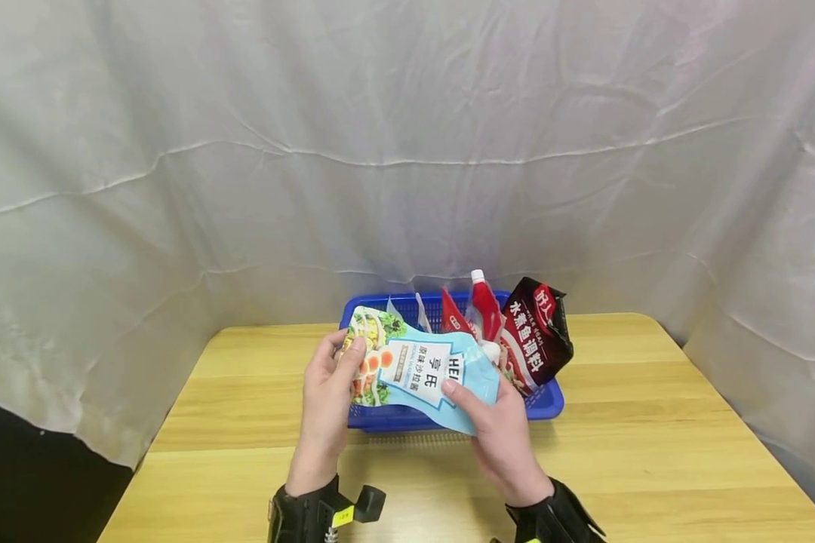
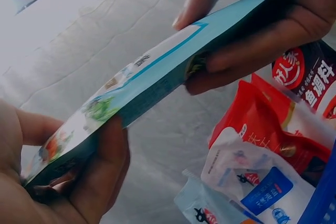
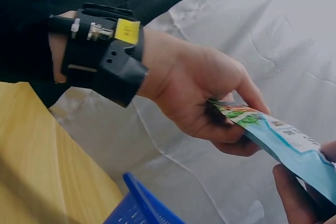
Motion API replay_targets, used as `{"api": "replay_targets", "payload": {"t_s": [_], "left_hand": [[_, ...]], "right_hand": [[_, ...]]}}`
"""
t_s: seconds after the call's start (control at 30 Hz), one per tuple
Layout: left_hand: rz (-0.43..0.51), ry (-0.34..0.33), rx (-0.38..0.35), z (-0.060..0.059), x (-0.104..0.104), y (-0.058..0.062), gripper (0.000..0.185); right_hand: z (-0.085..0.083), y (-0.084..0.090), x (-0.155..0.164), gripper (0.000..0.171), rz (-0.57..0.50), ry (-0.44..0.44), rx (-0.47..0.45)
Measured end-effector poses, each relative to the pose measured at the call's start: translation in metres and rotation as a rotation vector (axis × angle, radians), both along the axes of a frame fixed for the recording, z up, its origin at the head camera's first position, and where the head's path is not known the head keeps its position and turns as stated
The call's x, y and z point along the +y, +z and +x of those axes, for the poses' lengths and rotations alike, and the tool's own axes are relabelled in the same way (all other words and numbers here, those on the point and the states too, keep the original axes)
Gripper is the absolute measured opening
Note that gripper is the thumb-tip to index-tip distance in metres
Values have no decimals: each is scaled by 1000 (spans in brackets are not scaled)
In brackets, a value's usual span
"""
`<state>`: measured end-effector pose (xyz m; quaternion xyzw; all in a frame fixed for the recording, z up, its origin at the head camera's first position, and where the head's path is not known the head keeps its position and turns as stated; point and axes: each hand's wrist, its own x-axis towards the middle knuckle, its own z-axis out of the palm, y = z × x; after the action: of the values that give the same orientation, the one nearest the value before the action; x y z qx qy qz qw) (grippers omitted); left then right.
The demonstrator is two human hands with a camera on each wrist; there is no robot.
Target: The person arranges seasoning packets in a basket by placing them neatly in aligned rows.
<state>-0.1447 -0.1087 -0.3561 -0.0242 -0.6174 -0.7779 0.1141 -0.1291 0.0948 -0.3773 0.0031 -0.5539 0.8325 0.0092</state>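
Both hands hold a light-blue salad dressing pouch (image 1: 414,369) in front of the basket, its printed face turned up. My left hand (image 1: 326,403) pinches the end with the egg and vegetable picture, thumb on top. At the other end, my right hand (image 1: 505,437) grips the pouch near its white cap (image 1: 491,351), thumb over the front. Seen edge-on in the left wrist view, the pouch (image 2: 142,77) slants between the hands, with fingers curled beneath it. The right wrist view shows the left hand (image 3: 205,93) gripping the pictured end.
A blue plastic basket (image 1: 546,407) stands behind the pouch on the wooden table (image 1: 638,422). It holds a black seasoning packet (image 1: 539,332), a red pouch with a white cap (image 1: 485,305), a red packet (image 2: 252,124) and a white packet (image 2: 262,182). A grey curtain (image 1: 407,151) hangs behind.
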Motion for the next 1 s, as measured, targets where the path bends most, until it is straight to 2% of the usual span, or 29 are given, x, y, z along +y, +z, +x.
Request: {"api": "replay_targets", "payload": {"t_s": [0.2,0.4,0.63,0.7,0.83,0.9,1.0], "left_hand": [[-47,-41,-15,1,-6,2,28],[-75,-94,-32,3,-10,5,27],[-182,-7,5,7,-17,5,35],[-196,-5,27,7,-20,5,36],[-216,-57,67,6,-25,3,36],[-227,-107,94,6,-27,2,35],[-292,-188,140,6,-29,-1,35]], "right_hand": [[-6,4,9,53,30,30,-30],[-9,8,20,55,74,60,-17],[-11,13,35,56,140,106,1],[-11,14,40,57,161,119,20],[-13,17,49,58,212,166,68],[-14,18,53,56,255,191,92],[-15,18,58,52,332,231,120]]}}
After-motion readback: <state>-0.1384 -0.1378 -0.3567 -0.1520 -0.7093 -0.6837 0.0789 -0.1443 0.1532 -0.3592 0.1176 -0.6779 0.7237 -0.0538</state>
